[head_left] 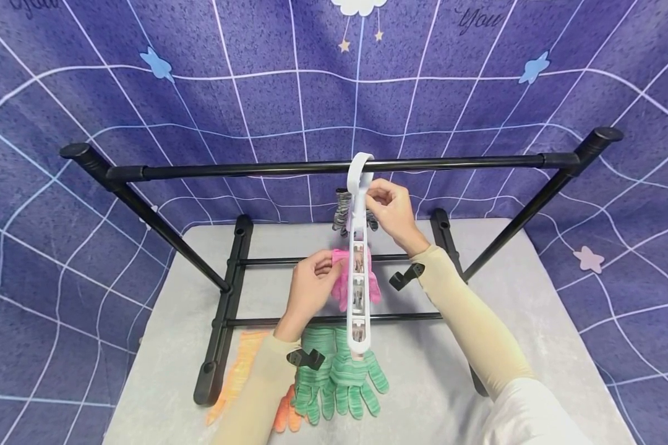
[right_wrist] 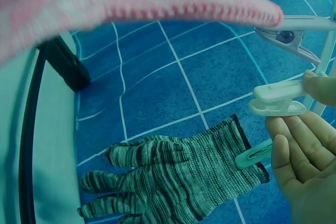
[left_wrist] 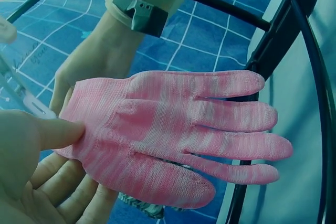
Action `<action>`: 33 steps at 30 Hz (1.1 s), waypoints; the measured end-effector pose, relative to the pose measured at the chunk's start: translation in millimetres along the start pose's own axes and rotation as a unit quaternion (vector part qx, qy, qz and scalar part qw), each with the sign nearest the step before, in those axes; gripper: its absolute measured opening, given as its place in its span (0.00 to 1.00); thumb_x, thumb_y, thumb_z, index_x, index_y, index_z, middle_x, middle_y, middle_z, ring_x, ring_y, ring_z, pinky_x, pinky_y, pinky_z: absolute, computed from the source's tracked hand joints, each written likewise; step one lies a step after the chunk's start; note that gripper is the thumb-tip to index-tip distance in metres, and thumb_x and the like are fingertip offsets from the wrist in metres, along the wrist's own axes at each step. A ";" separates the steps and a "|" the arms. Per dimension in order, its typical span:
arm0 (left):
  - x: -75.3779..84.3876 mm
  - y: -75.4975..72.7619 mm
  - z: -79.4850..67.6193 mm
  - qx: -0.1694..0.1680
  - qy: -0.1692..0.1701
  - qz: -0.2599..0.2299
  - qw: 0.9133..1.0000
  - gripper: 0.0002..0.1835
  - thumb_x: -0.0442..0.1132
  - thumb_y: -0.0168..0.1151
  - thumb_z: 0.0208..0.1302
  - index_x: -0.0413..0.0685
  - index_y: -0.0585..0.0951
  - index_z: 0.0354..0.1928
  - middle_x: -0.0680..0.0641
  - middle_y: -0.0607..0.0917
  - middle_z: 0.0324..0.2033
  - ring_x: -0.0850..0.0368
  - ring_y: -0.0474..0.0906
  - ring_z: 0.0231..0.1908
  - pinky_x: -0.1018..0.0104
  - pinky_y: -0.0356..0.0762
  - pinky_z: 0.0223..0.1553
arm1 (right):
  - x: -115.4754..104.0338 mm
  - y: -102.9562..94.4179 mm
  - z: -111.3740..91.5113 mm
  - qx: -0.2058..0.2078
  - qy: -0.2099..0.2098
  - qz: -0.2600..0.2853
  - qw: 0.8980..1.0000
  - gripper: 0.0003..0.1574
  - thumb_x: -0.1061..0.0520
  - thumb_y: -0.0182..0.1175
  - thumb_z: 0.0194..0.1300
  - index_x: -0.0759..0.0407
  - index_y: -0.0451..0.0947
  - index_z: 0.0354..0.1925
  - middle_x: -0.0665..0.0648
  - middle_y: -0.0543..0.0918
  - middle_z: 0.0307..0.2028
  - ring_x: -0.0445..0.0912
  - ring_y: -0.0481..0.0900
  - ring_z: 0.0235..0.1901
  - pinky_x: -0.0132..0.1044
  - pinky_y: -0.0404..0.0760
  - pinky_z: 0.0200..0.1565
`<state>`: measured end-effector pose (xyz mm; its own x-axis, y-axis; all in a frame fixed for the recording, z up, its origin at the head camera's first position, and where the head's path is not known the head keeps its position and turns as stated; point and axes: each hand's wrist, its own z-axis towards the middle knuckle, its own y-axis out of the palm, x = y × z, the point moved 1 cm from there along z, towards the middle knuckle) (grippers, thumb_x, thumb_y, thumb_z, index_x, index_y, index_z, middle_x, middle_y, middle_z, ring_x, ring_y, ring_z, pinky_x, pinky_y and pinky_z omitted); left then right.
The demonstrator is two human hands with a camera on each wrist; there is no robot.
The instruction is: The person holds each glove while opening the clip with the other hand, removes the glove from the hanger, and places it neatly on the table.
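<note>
My left hand (head_left: 308, 284) pinches a pink knit glove (left_wrist: 163, 129) at its cuff, thumb on top and fingers beneath. The glove's fingers stretch away flat in the left wrist view. A white clip hanger (head_left: 359, 210) hooks over the rack's top bar, with a row of clips along its length. Just under the hook, my right hand (head_left: 392, 210) pinches a white clip (right_wrist: 278, 90) between thumb and fingers. Below that, a teal clip (right_wrist: 254, 154) bites the cuff of a black-and-grey striped glove (right_wrist: 184, 177). A lavender clip (right_wrist: 294, 23) overlaps the pink cuff in the right wrist view.
The black rack's top bar (head_left: 256, 168) spans the view, above two lower bars. Green gloves (head_left: 351, 371) lie on the grey tabletop (head_left: 417, 395) at the front, with orange gloves (head_left: 245, 358) partly under my left forearm. A blue-purple curtain (head_left: 256, 105) surrounds the back and sides.
</note>
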<state>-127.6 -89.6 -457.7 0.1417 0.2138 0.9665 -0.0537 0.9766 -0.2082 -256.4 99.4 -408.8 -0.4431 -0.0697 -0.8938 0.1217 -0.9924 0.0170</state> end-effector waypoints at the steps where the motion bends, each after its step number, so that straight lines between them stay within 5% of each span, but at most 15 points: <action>1: 0.2 0.6 -1.7 0.001 -0.001 -0.003 1.000 0.08 0.37 0.73 0.71 0.41 0.91 0.47 0.44 0.92 0.36 0.57 0.89 0.37 0.68 0.89 0.44 | 0.3 -0.1 -0.2 0.002 0.002 0.001 1.000 0.06 0.76 0.63 0.66 0.69 0.84 0.37 0.45 0.87 0.29 0.37 0.84 0.31 0.27 0.79 0.36; 8: 2.3 3.3 -12.4 -0.008 0.009 -0.009 1.000 0.06 0.30 0.70 0.70 0.39 0.90 0.46 0.43 0.92 0.37 0.59 0.87 0.37 0.68 0.89 0.43 | -1.1 0.0 -0.8 0.009 0.016 0.001 1.000 0.07 0.78 0.61 0.65 0.71 0.83 0.38 0.44 0.86 0.28 0.35 0.83 0.31 0.26 0.79 0.36; 15: 3.1 7.4 -24.2 -0.016 0.006 -0.027 0.999 0.08 0.28 0.67 0.70 0.34 0.88 0.48 0.39 0.91 0.40 0.58 0.87 0.38 0.68 0.89 0.45 | -25.9 3.4 -8.0 0.012 0.024 -0.001 1.000 0.06 0.77 0.62 0.66 0.72 0.83 0.38 0.44 0.87 0.29 0.34 0.83 0.32 0.26 0.80 0.39; 22: 2.1 11.1 -34.8 -0.021 -0.009 -0.032 0.999 0.10 0.26 0.63 0.69 0.34 0.88 0.49 0.40 0.92 0.40 0.58 0.87 0.39 0.67 0.88 0.47 | -30.5 3.0 -10.1 0.015 0.021 -0.013 1.000 0.07 0.74 0.64 0.66 0.79 0.82 0.43 0.59 0.91 0.33 0.35 0.85 0.34 0.28 0.82 0.45; 29: 5.0 11.0 -41.7 -0.022 -0.011 -0.033 0.999 0.13 0.25 0.63 0.68 0.34 0.88 0.51 0.38 0.92 0.42 0.52 0.89 0.41 0.65 0.89 0.49 | -19.1 0.4 -7.1 0.018 0.028 -0.016 0.999 0.12 0.75 0.63 0.68 0.84 0.80 0.48 0.43 0.87 0.33 0.34 0.84 0.35 0.27 0.82 0.46; 33: 4.8 11.4 -46.9 -0.030 -0.014 -0.032 0.999 0.14 0.23 0.62 0.66 0.32 0.87 0.51 0.36 0.91 0.43 0.48 0.89 0.43 0.64 0.88 0.50 | -1.7 -3.6 -3.5 0.015 0.028 -0.023 0.999 0.13 0.74 0.63 0.68 0.83 0.81 0.50 0.41 0.87 0.34 0.35 0.84 0.35 0.27 0.82 0.46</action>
<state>-81.1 -76.4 -462.5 0.1150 0.1514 0.9818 0.0135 0.9880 -0.1539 -252.9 103.4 -408.9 -0.3968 -0.0188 -0.9177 0.0746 -0.9971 -0.0118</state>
